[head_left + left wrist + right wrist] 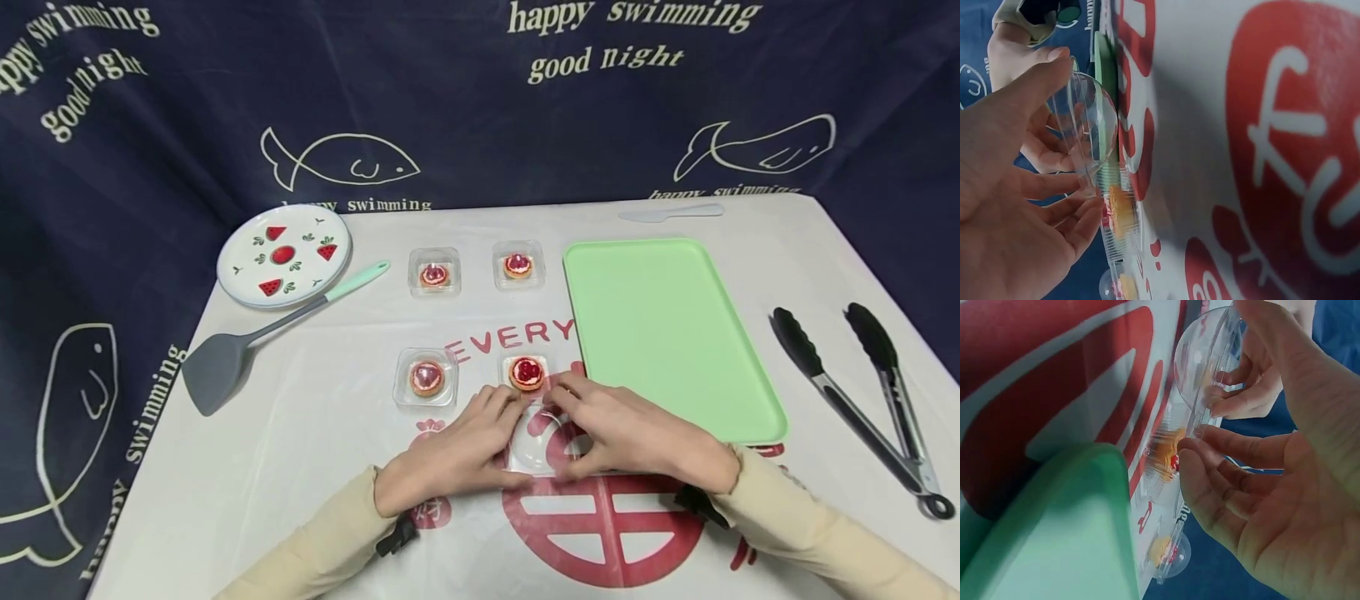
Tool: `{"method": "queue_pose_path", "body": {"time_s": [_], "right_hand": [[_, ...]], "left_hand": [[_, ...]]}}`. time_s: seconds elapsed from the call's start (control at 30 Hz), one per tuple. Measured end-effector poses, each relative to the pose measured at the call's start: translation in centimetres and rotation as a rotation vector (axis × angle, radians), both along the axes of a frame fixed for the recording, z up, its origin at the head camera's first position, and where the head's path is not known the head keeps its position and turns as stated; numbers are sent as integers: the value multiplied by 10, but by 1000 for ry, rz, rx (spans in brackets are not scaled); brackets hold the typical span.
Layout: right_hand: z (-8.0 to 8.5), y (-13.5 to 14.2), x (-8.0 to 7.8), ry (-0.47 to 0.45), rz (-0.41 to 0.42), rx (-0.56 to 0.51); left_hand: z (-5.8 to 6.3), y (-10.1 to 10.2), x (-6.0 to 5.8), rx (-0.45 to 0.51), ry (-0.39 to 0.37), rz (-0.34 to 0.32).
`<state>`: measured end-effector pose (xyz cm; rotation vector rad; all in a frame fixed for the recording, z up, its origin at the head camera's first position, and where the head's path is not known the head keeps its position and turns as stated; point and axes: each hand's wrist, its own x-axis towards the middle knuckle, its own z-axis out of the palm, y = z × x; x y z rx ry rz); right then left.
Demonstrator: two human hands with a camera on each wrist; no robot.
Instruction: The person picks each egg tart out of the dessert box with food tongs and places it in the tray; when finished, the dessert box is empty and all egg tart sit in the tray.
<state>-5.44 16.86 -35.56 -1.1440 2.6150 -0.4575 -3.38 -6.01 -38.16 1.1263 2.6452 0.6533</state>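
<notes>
Between both hands is a clear plastic domed lid. My left hand holds its left side, thumb at the near edge and fingers at the far edge. The right hand grips the opposite side the same way. In the left wrist view the lid's dome faces down toward the table, tilted. Just beyond the fingertips sits a small tart with red topping, in an uncovered clear box base. Whether lid and base are joined is hidden by the fingers.
Three closed clear boxes with tarts, one of them nearest left, stand to the left and behind. A green tray lies right, black-tipped tongs beyond it. A plate, a grey spatula and a white knife lie around.
</notes>
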Motion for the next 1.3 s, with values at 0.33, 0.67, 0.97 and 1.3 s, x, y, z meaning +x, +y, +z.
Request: {"method": "queue_pose_path", "body": {"time_s": [0.33,0.67,0.97,1.3], "right_hand": [[-1,-8,2,34,6,44],[8,-6,0,13,-8,13],[15,-3,-20,67,-63,-105],[15,-15,-41,-116,-147,-246]], "left_hand": [[-8,1,5,-75,187,-19],[-1,-7,4,-10,83,16],[20,-30,-10,195,-94,203],[16,-81,-31,470,-209,404]]}}
